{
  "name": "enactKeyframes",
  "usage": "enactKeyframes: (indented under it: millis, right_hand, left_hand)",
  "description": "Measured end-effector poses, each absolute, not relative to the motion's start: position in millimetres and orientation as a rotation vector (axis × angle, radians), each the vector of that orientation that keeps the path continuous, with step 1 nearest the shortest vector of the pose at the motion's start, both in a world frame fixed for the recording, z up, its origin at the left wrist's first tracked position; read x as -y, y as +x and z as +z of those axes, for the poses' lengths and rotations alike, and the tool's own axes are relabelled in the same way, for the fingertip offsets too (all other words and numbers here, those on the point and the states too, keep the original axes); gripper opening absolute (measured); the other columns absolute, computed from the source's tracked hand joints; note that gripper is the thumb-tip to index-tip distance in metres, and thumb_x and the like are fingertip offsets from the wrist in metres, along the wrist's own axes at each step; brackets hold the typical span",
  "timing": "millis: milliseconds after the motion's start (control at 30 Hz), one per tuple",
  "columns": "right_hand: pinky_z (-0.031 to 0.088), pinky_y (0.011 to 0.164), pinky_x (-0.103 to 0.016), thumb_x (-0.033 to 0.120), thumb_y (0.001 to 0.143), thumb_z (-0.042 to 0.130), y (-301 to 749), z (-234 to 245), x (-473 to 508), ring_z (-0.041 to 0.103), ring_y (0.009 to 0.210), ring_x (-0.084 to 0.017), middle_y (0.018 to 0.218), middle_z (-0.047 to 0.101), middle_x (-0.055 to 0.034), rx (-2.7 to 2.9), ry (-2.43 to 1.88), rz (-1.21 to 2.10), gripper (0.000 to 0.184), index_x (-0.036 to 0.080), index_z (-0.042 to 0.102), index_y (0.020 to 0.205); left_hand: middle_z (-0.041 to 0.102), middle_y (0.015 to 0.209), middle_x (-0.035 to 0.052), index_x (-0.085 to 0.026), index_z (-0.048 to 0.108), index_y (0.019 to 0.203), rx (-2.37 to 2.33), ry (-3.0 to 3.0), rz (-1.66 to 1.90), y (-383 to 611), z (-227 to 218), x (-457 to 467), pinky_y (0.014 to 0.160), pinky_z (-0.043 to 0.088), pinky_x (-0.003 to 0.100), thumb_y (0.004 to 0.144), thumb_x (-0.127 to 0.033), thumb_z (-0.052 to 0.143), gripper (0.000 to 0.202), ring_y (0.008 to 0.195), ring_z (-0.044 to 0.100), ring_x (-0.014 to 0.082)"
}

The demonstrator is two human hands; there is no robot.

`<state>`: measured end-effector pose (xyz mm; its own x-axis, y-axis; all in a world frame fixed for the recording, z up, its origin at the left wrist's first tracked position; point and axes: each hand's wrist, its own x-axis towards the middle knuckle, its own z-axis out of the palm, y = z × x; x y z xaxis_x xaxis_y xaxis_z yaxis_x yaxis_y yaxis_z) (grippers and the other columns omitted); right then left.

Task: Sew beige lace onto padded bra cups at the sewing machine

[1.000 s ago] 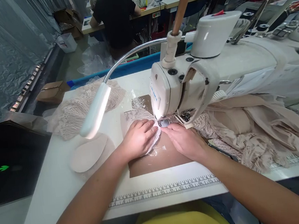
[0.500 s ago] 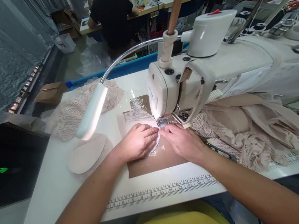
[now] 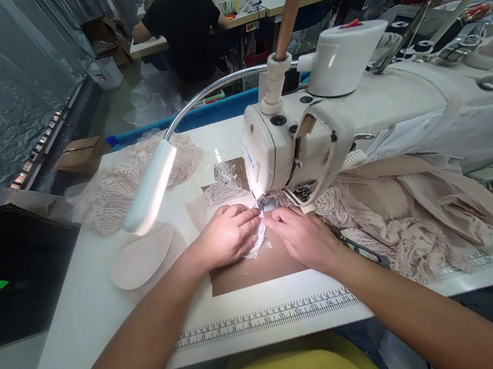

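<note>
The lace piece (image 3: 225, 194) lies under the left hand's fingertips, its bright curved edge running down between the two hands; the left hand (image 3: 229, 233) rests on it, fingers together and bent, flatter and more spread a second ago; its thumb is hidden, so I cannot tell whether it grips; the right hand (image 3: 307, 234) has its fingertips at the lace edge, nearly meeting the left's, and whether they pinch it I cannot tell either; the sheer part of the lace piece now reaches further out left of the left fingers than before; just beyond both sets of fingertips is the presser foot (image 3: 268, 204) of the sewing machine (image 3: 264, 147); the brown sheet (image 3: 256, 274) lies beneath the hands, as earlier; left of the left fingers is an oval piece (image 3: 144, 257), and right of the right fingers a fabric heap (image 3: 408, 214), both unmoved.
</note>
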<state>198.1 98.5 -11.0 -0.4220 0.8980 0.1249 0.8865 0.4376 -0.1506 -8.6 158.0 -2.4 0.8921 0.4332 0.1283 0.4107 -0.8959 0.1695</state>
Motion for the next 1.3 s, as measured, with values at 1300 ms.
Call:
enactKeyframes:
  millis: [1300]
  right_hand:
    - [0.034, 0.068, -0.029, 0.008, 0.086, 0.042, 198, -12, -94, 0.053, 0.079, -0.018, 0.091, 0.062, -0.0053, 2.541, -1.58, 0.022, 0.037, 0.019, 0.064, 0.113]
  left_hand:
    - [0.063, 0.125, 0.006, -0.016, 0.064, 0.114, -0.706, 2.871, 0.379, -6, -3, -150, 0.09, 0.042, 0.04, 0.094, -0.031, 0.044, 0.031, 0.102, 0.054, 0.0234]
